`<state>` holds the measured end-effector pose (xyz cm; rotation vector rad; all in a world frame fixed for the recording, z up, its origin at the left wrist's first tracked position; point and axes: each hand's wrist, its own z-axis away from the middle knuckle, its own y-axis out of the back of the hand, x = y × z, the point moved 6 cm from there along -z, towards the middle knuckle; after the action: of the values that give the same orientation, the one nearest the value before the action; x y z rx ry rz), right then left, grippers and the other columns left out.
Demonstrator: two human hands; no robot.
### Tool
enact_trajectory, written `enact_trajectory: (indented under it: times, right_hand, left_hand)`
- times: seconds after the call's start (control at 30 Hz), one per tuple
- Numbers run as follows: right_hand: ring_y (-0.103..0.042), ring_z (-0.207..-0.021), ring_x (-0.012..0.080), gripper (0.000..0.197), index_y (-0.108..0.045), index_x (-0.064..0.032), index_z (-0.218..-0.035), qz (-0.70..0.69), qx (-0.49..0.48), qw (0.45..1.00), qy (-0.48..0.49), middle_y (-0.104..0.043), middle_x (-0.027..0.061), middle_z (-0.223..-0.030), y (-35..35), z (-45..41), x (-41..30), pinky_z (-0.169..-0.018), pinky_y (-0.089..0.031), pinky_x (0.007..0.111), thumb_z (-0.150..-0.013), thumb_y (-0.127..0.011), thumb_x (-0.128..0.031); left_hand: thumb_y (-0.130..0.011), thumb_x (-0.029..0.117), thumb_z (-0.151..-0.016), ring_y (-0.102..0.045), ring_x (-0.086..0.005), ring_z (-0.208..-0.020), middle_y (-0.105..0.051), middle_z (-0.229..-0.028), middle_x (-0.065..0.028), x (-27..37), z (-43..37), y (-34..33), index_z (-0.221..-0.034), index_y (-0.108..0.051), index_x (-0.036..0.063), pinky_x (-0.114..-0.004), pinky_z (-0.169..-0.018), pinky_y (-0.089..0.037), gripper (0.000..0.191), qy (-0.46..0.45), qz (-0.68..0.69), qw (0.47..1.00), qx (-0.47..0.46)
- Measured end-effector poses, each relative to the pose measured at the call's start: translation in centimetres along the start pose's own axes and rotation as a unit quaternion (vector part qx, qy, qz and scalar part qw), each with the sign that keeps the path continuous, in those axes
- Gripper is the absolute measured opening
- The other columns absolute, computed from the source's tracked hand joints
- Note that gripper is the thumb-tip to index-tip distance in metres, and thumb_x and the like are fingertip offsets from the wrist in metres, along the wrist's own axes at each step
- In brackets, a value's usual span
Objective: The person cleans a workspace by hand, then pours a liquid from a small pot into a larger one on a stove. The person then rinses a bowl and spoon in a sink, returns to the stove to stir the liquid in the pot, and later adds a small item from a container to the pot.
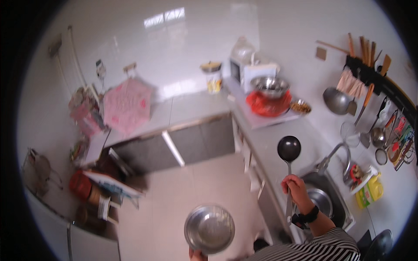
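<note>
My right hand (295,187) grips the handle of a ladle with a black bowl (289,148), held bowl-up over the edge of the counter beside the sink. A dark band circles that wrist. At the bottom of the view, my left hand (198,255) holds a round stainless steel basin (209,228) by its rim, above the tiled floor. The basin's inside faces up and looks wet or shiny. Only a few fingers of the left hand show. Below my right arm, a metal basin (318,204) sits inside the steel sink (343,219).
A curved faucet (338,150) rises behind the sink, near a yellow detergent bottle (369,192). Utensils hang from a black wall rack (372,73). A steel bowl (270,85) rests on a red plastic bag (269,106) before a microwave (253,73). A pink food cover (127,106) stands left.
</note>
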<state>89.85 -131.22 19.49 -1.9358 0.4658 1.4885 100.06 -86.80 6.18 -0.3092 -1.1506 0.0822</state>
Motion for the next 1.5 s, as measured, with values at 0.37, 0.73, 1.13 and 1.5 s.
enact_trajectory:
  times: [0.37, 0.73, 1.13, 1.5]
  right_hand:
    - [-0.044, -0.052, 0.0066, 0.018, -0.052, -0.0003, -0.092, 0.005, 0.02, 0.983, -0.185, -0.053, 0.0049, -0.076, -0.2, 8.7, 7.4, -0.045, -0.034, 0.019, -0.08, -0.04, -0.005]
    - [-0.04, -0.06, 0.0052, 0.034, -0.047, 0.0023, -0.105, -0.2, 0.204, 0.933, -0.219, -0.049, 0.0008, -0.077, 17.3, 11.6, 3.9, -0.048, -0.031, 0.018, -0.08, -0.054, -0.019]
    - [-0.038, -0.048, 0.0056, 0.025, -0.051, -0.0031, -0.084, -0.077, 0.541, 0.834, -0.074, -0.045, -0.0016, -0.059, 29.2, 7.8, 2.7, -0.037, -0.026, 0.02, -0.078, -0.053, -0.028]
    - [-0.04, -0.042, 0.0095, 0.015, -0.053, -0.0015, -0.065, -0.149, 0.678, 0.719, -0.033, -0.045, 0.0021, -0.053, 35.5, 9.3, 2.2, -0.037, -0.029, 0.023, -0.074, -0.048, -0.013]
  left_hand:
    - [-0.036, -0.005, -0.068, -0.051, -0.023, -0.093, -0.047, -0.106, -0.0118, 1.6, -7.5, -13.5, -0.114, -0.036, 0.002, -0.033, -0.074, -0.046, 0.046, -0.004, 0.036, 0.979, -0.203]
    - [-0.038, -0.006, -0.066, -0.049, -0.0216, -0.095, -0.044, -0.108, -0.0119, -8.2, -1.6, -44.5, -0.115, -0.033, 0.0031, -0.03, -0.073, -0.046, 0.05, 0.106, -0.061, 0.892, -0.435]
    - [-0.04, -0.005, -0.069, -0.051, -0.0161, -0.072, -0.045, -0.098, -0.0088, -22.1, 3.4, -64.9, -0.109, -0.032, 0.0059, -0.026, -0.056, -0.048, 0.041, 0.226, -0.151, 0.727, -0.631]
    - [-0.045, 0.026, -0.084, -0.055, -0.0214, -0.083, -0.046, -0.111, -0.014, -26.3, 3.4, -78.7, -0.126, -0.023, 0.0078, -0.032, -0.065, -0.049, 0.051, 0.127, -0.295, 0.653, -0.686]
